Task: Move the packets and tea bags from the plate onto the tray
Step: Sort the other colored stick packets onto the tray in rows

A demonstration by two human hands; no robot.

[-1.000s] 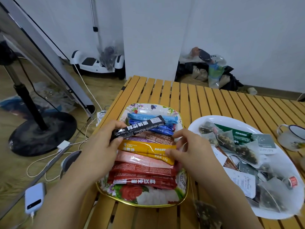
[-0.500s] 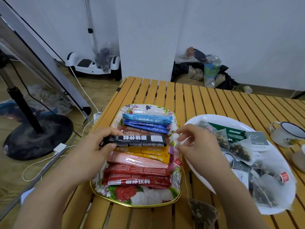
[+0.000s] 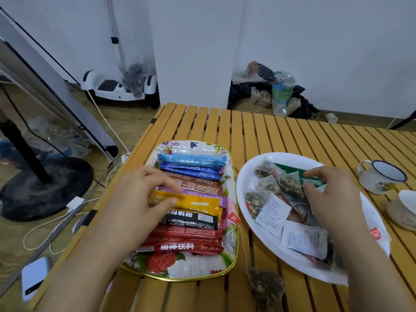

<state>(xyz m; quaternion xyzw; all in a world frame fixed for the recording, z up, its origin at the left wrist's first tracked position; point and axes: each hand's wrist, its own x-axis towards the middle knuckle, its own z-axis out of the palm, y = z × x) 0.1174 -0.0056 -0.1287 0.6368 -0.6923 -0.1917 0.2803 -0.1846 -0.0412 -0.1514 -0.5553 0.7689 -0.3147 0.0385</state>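
The floral tray (image 3: 180,267) holds a row of stick packets, blue at the far end and red at the near end. A black packet (image 3: 193,219) lies among them, between the yellow packet (image 3: 198,202) and the red ones. My left hand (image 3: 137,203) rests over the packets' left ends, thumb and forefinger on the yellow one. The white plate (image 3: 247,170) to the right holds several tea bags and sachets. Over the plate, my right hand (image 3: 333,199) pinches a green packet (image 3: 290,168) at its far side.
A loose tea bag (image 3: 266,287) lies on the slatted table near the front, its red tag (image 3: 233,218) on the tray's edge. An enamel mug (image 3: 380,176) and a bowl (image 3: 403,208) stand right of the plate. The table's left edge runs just beside the tray.
My left hand laid the black packet into the row and let it go. My right hand moved from the tray's right side across the plate to the green packet.
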